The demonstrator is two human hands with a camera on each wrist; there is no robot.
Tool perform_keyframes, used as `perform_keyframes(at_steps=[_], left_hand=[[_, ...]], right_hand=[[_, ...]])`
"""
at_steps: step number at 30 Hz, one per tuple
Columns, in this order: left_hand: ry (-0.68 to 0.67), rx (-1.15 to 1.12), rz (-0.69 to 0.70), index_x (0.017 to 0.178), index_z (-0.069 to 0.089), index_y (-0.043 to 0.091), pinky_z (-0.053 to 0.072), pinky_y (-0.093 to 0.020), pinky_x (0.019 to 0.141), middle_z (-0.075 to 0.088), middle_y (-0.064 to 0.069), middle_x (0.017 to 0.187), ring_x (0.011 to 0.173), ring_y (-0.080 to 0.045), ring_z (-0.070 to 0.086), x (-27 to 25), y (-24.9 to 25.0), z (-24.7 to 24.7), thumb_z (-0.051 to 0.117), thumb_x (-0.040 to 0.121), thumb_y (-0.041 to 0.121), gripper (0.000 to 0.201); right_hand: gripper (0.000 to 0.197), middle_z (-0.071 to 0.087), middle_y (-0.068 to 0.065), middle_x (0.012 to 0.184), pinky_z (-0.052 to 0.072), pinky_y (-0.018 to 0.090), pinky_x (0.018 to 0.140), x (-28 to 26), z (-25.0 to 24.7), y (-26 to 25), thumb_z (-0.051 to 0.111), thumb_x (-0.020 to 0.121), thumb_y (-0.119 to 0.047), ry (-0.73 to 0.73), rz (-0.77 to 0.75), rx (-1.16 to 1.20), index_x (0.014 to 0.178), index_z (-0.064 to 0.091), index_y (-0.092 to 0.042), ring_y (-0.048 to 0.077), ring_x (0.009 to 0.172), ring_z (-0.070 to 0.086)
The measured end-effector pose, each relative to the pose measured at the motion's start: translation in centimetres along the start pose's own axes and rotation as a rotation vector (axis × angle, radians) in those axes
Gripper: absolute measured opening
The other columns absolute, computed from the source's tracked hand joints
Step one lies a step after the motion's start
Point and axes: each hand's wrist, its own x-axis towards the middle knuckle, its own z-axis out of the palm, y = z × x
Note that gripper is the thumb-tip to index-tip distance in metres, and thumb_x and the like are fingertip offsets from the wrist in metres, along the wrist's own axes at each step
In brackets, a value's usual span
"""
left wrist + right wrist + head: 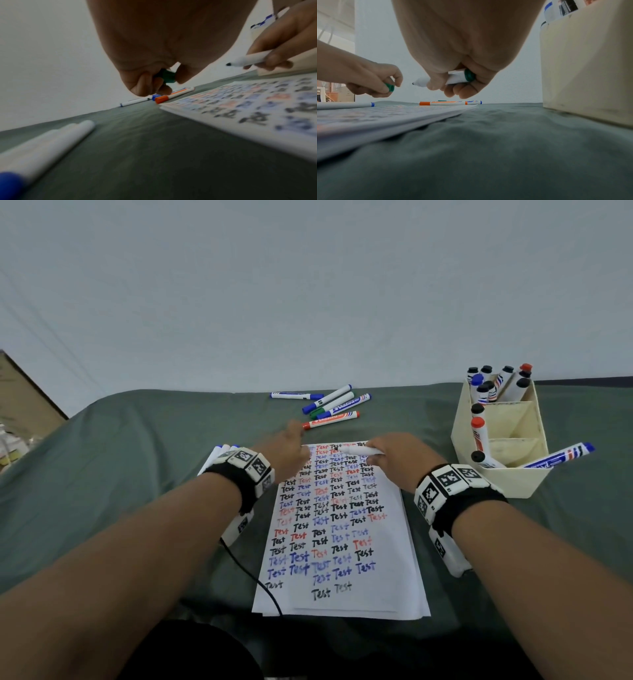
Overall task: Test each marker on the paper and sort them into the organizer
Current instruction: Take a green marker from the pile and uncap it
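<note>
My right hand [380,455] grips an uncapped white marker [363,451] with a green end [469,77], its tip pointing left over the top of the paper [342,542]. My left hand [291,446] pinches the green cap [169,76], also seen from the right wrist as the green cap [389,87], a short way left of the tip. The paper is covered with rows of "Test" in black, blue and red. The cream organizer [500,446] stands at the right with several markers in it.
Several capped markers [329,409] lie beyond the paper, the red one [330,420] nearest. More white markers [222,453] lie left of the paper by my left wrist. A blue marker [561,455] leans out of the organizer's front. A black cable [250,573] crosses the paper's corner.
</note>
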Motion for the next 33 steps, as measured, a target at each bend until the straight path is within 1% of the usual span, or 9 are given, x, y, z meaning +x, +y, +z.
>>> perform_keyframes(at_steps=[3,5,7,10,16,20,24,29,33], left_hand=[[0.033,0.081,-0.111,0.111,0.038,0.013,0.047,-0.041,0.062,0.057,-0.006,0.079,0.071,-0.026,0.058,0.3,-2.9,-0.7,0.043,0.096,0.015,0.015],[-0.013,0.186,-0.136,0.113,0.05,0.011,0.051,-0.04,0.077,0.064,-0.01,0.095,0.088,-0.031,0.063,0.5,-4.5,-1.5,0.051,0.095,0.01,0.018],[-0.099,0.271,-0.126,0.119,0.063,0.015,0.047,-0.032,0.087,0.067,-0.009,0.116,0.107,-0.029,0.062,0.9,-5.7,-2.3,0.062,0.095,0.012,0.024],[-0.151,0.348,-0.074,0.125,0.069,0.018,0.044,-0.028,0.094,0.066,-0.005,0.127,0.118,-0.024,0.059,1.2,-6.0,-2.8,0.067,0.095,0.017,0.029],[-0.069,0.233,-0.113,0.133,0.06,0.015,0.047,-0.034,0.097,0.067,-0.007,0.123,0.115,-0.025,0.061,1.1,-5.4,-2.4,0.071,0.092,0.013,0.043],[0.049,0.247,-0.058,0.139,0.056,0.021,0.046,-0.038,0.105,0.062,-0.003,0.135,0.122,-0.023,0.059,0.4,-4.6,-2.4,0.068,0.092,0.04,0.052],[0.035,0.389,0.137,0.147,0.044,0.032,0.03,-0.048,0.118,0.04,-0.001,0.157,0.143,-0.023,0.037,-1.1,-1.7,-1.2,0.049,0.088,0.073,0.072],[-0.364,0.382,0.092,0.153,-0.002,0.051,-0.006,-0.063,0.119,-0.027,0.007,0.164,0.151,-0.029,-0.025,-4.6,1.2,1.5,0.023,0.05,0.109,0.121],[-0.54,0.36,0.061,0.145,-0.026,0.054,-0.008,-0.068,0.116,-0.037,0.004,0.16,0.148,-0.031,-0.031,-5.5,1.9,2.6,0.032,0.041,0.111,0.132]], right_hand=[[0.027,0.067,0.009,0.114,0.038,0.027,0.078,-0.1,0.3,0.2,0.052,0.106,-0.026,0.03,-0.003,-0.001,0.123,0.064,-0.01,0.024,0.102,0.061],[0.025,0.067,0.009,0.112,0.037,0.027,0.076,0.0,0.4,0.3,0.052,0.105,-0.026,0.027,0.002,0.01,0.122,0.065,-0.011,0.023,0.098,0.06],[0.024,0.067,0.008,0.11,0.035,0.026,0.075,0.1,0.4,0.4,0.052,0.105,-0.026,0.035,-0.005,0.018,0.12,0.065,-0.011,0.019,0.091,0.056],[0.023,0.066,0.007,0.109,0.035,0.027,0.075,0.2,0.6,0.6,0.052,0.106,-0.027,0.039,-0.008,0.004,0.119,0.064,-0.012,0.017,0.089,0.053],[0.024,0.066,0.007,0.109,0.037,0.028,0.076,0.5,0.8,0.9,0.051,0.106,-0.027,0.047,0.004,0.013,0.119,0.064,-0.012,0.018,0.089,0.054],[0.025,0.068,0.007,0.112,0.037,0.03,0.075,0.5,1.0,1.1,0.052,0.105,-0.028,0.095,0.024,0.048,0.124,0.062,-0.015,0.02,0.09,0.056],[0.047,0.062,0.005,0.137,0.041,0.028,0.08,0.2,1.3,1.4,0.052,0.105,-0.026,0.155,-0.008,0.129,0.151,0.042,-0.033,0.022,0.105,0.062],[0.039,0.061,0.004,0.139,0.044,0.028,0.088,0.5,1.4,1.7,0.048,0.106,-0.023,0.203,-0.037,0.122,0.145,0.052,-0.032,0.023,0.118,0.06],[0.044,0.055,0.003,0.142,0.042,0.031,0.094,0.6,1.5,1.7,0.053,0.104,-0.032,0.181,-0.013,0.086,0.148,0.048,-0.033,0.022,0.123,0.055]])
